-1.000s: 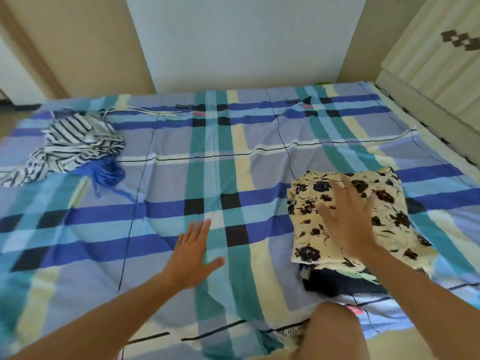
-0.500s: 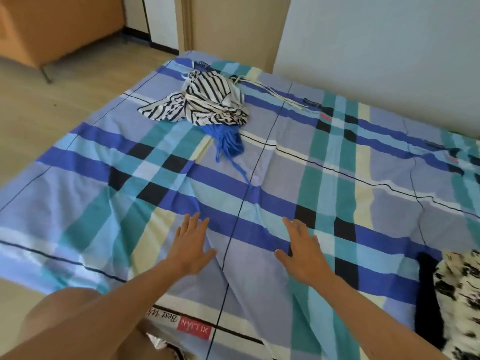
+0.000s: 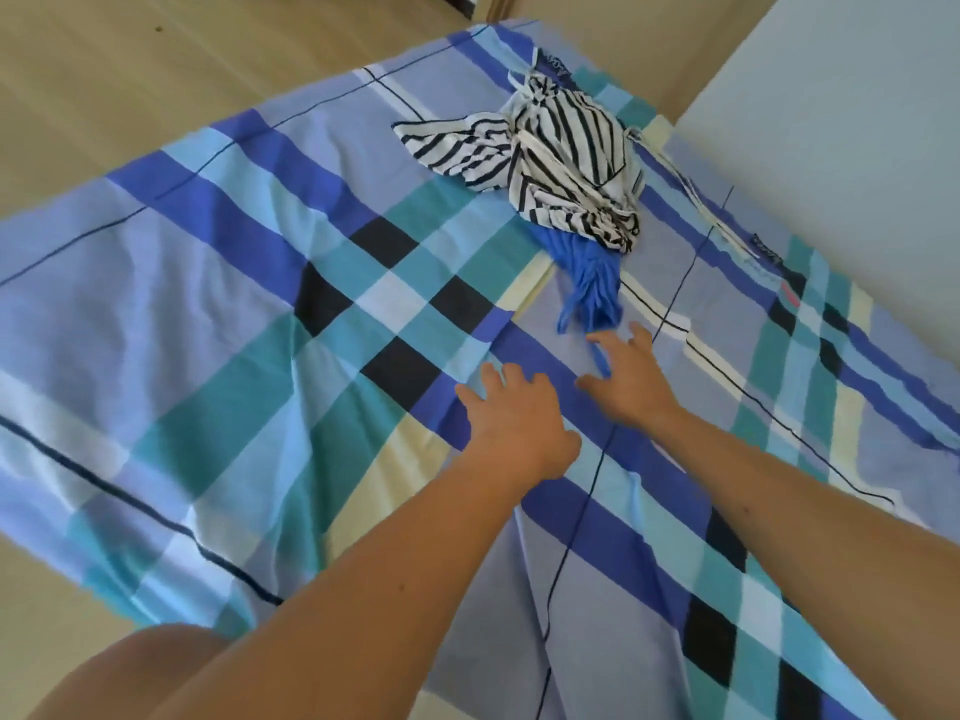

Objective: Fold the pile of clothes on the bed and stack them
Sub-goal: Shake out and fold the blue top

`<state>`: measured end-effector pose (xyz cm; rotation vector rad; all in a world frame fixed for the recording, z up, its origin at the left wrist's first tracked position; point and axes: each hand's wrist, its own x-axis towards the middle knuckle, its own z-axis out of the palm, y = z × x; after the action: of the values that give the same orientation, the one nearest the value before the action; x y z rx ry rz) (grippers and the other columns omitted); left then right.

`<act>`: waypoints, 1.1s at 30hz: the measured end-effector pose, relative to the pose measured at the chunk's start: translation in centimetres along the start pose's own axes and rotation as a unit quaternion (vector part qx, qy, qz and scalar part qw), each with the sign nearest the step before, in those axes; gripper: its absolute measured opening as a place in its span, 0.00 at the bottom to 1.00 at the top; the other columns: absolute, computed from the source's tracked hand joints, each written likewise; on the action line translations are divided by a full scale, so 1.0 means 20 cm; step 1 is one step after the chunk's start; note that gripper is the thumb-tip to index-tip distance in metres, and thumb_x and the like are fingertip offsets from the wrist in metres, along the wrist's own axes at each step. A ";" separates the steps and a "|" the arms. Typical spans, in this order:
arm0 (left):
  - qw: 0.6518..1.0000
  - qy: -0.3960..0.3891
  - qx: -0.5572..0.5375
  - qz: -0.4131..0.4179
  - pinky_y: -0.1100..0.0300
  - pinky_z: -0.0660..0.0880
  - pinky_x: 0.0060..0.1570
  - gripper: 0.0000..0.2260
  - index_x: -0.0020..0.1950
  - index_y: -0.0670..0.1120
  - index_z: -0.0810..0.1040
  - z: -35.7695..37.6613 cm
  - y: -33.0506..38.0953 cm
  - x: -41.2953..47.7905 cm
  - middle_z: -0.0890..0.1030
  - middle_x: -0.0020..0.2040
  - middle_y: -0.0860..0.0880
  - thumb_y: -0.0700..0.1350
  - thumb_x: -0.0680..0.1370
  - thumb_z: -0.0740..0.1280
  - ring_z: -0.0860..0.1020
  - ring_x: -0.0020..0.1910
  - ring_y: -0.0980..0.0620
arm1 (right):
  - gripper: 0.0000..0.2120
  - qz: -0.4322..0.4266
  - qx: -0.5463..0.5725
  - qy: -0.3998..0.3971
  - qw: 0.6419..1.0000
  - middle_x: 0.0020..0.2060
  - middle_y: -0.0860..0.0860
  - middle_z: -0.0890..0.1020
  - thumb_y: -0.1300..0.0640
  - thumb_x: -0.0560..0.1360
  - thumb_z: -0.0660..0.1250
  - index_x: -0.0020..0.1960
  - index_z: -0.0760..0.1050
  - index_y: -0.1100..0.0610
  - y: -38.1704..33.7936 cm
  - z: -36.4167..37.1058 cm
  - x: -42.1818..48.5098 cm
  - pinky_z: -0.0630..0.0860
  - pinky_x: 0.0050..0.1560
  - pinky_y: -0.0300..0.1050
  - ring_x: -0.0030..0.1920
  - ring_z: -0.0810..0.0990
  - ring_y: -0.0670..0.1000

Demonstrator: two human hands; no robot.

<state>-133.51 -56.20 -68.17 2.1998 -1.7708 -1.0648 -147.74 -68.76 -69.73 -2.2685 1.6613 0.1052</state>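
Okay, eyes on the pile: a black-and-white striped garment [image 3: 563, 158] lies crumpled near the far corner of the bed, with a blue garment [image 3: 589, 283] poking out from under its near edge, fringe-like strands trailing toward me. A thin pale cord [image 3: 698, 202] runs off the stripes along the wall side.

My right hand [image 3: 631, 384] is out in front, fingers spread and holding nothing, fingertips right at the trailing blue strands. I can't tell whether they touch. My left hand [image 3: 519, 420] is just beside it, also splayed and empty, low over the plaid bedsheet [image 3: 208, 330].

Here's my worry. The blue piece is pinned under the striped one, so if I pinch only those loose strands and pull, I'd expect the stripes to drag along in a tangle, or the strands to stretch. That cord looks ready to snag on either piece and bring both across together.

The pile also sits close to the bed's far edge, with bare floor [image 3: 156, 70] beyond, so a sideways flick could tip something off. And the sheet is already rumpled under my wrists. Drag across it and it bunches, which leaves a poor folding surface.
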 end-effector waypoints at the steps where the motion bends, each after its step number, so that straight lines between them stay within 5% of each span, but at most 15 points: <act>1: 1.000 -0.003 -0.016 0.002 0.31 0.50 0.73 0.30 0.76 0.44 0.61 -0.02 -0.01 0.00 0.55 0.79 0.38 0.58 0.79 0.63 0.47 0.79 0.35 | 0.29 0.005 -0.009 -0.001 1.000 0.79 0.59 0.49 0.52 0.74 0.72 0.73 0.68 0.50 -0.02 0.01 0.09 0.71 0.61 0.51 0.72 0.67 0.62; 6: 0.998 -0.014 -0.064 -0.004 0.31 0.50 0.73 0.31 0.75 0.42 0.63 -0.06 -0.02 -0.03 0.58 0.77 0.38 0.60 0.80 0.61 0.51 0.77 0.33 | 0.32 0.051 -0.008 -0.012 0.999 0.79 0.56 0.45 0.49 0.70 0.76 0.71 0.70 0.53 -0.03 0.06 0.41 0.65 0.72 0.57 0.78 0.54 0.59; 9: 0.996 -0.009 -0.085 -0.014 0.32 0.53 0.72 0.30 0.73 0.42 0.66 -0.09 -0.04 0.00 0.61 0.76 0.39 0.60 0.79 0.62 0.55 0.75 0.33 | 0.39 0.103 0.105 -0.009 0.989 0.77 0.54 0.57 0.49 0.72 0.75 0.76 0.62 0.60 -0.09 0.08 0.50 0.70 0.66 0.53 0.74 0.63 0.58; 12: 0.990 0.003 -0.143 -0.015 0.37 0.62 0.69 0.26 0.68 0.43 0.69 -0.10 -0.04 0.01 0.66 0.71 0.41 0.60 0.78 0.62 0.62 0.71 0.36 | 0.18 0.059 0.207 0.038 0.976 0.60 0.52 0.78 0.55 0.74 0.74 0.61 0.78 0.61 -0.11 0.02 0.38 0.73 0.50 0.41 0.60 0.78 0.55; 14: 0.981 0.014 -0.191 -0.011 0.42 0.70 0.62 0.22 0.61 0.44 0.70 -0.08 -0.09 0.03 0.71 0.63 0.41 0.61 0.78 0.62 0.68 0.65 0.39 | 0.01 0.032 0.261 0.027 0.965 0.46 0.45 0.83 0.57 0.75 0.73 0.46 0.83 0.53 -0.13 -0.02 0.25 0.74 0.44 0.33 0.51 0.81 0.49; 16: 0.966 0.025 -0.256 -0.012 0.49 0.72 0.54 0.22 0.61 0.45 0.69 -0.05 -0.06 0.02 0.73 0.62 0.42 0.62 0.80 0.60 0.73 0.58 0.42 | 0.06 0.014 0.297 0.001 0.955 0.40 0.43 0.86 0.57 0.75 0.72 0.41 0.84 0.48 -0.12 -0.12 0.03 0.74 0.41 0.29 0.45 0.83 0.42; 18: 0.931 0.019 -0.363 -0.041 0.53 0.70 0.55 0.30 0.73 0.43 0.63 -0.02 -0.03 -0.03 0.73 0.69 0.44 0.64 0.81 0.56 0.73 0.61 0.44 | 0.09 0.015 0.339 -0.031 0.940 0.39 0.46 0.87 0.59 0.74 0.72 0.37 0.85 0.50 -0.10 -0.17 -0.19 0.75 0.42 0.29 0.42 0.83 0.41; 20: 0.867 -0.002 -0.490 -0.088 0.50 0.74 0.61 0.36 0.80 0.49 0.55 0.01 0.02 -0.12 0.75 0.67 0.47 0.68 0.79 0.56 0.77 0.62 0.45 | 0.08 0.017 0.381 -0.080 0.921 0.35 0.53 0.84 0.59 0.71 0.71 0.33 0.83 0.55 -0.08 -0.18 -0.45 0.76 0.46 0.41 0.39 0.81 0.50; 23: 0.776 -0.045 -0.616 -0.128 0.52 0.82 0.36 0.31 0.73 0.53 0.64 0.09 0.07 -0.29 0.77 0.59 0.50 0.65 0.76 0.67 0.82 0.46 0.50 | 0.10 0.028 0.446 -0.146 0.883 0.29 0.59 0.72 0.52 0.64 0.69 0.29 0.74 0.57 -0.04 -0.14 -0.84 0.65 0.43 0.51 0.35 0.68 0.52; 24: 0.775 -0.048 -0.619 -0.117 0.55 0.81 0.31 0.23 0.65 0.54 0.69 0.14 0.11 -0.37 0.79 0.57 0.50 0.60 0.75 0.71 0.84 0.42 0.53 | 0.14 0.033 0.475 -0.161 0.865 0.30 0.65 0.72 0.51 0.63 0.70 0.33 0.75 0.63 -0.01 -0.13 -0.98 0.65 0.44 0.51 0.37 0.69 0.53; 26: 0.798 -0.052 -0.592 -0.102 0.53 0.82 0.34 0.17 0.57 0.54 0.70 0.25 0.14 -0.49 0.80 0.55 0.49 0.48 0.74 0.75 0.85 0.44 0.53 | 0.22 0.036 0.516 -0.209 0.830 0.40 0.73 0.77 0.53 0.63 0.71 0.44 0.75 0.72 0.04 -0.08 -1.19 0.70 0.49 0.50 0.42 0.75 0.56; 28: 0.840 -0.040 -0.533 -0.094 0.45 0.81 0.49 0.19 0.63 0.46 0.69 0.34 0.21 -0.62 0.79 0.58 0.41 0.37 0.75 0.72 0.82 0.52 0.45 | 0.18 0.054 0.540 -0.229 0.808 0.43 0.60 0.83 0.55 0.62 0.72 0.48 0.78 0.62 0.07 -0.08 -1.40 0.75 0.50 0.46 0.45 0.80 0.52; 30: 0.873 -0.026 -0.482 -0.070 0.45 0.78 0.54 0.20 0.67 0.42 0.68 0.39 0.28 -0.76 0.78 0.58 0.37 0.33 0.76 0.66 0.79 0.50 0.42 | 0.19 0.086 0.555 -0.237 0.793 0.40 0.51 0.80 0.54 0.61 0.73 0.51 0.74 0.55 0.11 -0.10 -1.57 0.73 0.48 0.44 0.41 0.79 0.47; 33: 0.895 -0.001 -0.444 -0.041 0.53 0.78 0.55 0.22 0.70 0.47 0.69 0.40 0.34 -0.90 0.77 0.58 0.49 0.33 0.77 0.62 0.78 0.53 0.48 | 0.11 0.112 0.560 -0.232 0.787 0.42 0.54 0.77 0.60 0.75 0.70 0.55 0.71 0.56 0.16 -0.14 -1.72 0.74 0.50 0.51 0.41 0.77 0.51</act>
<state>-144.89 -39.59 -62.72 1.6665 -0.8714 -1.4888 -162.08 -38.92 -59.14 -1.0246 1.1804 -0.2094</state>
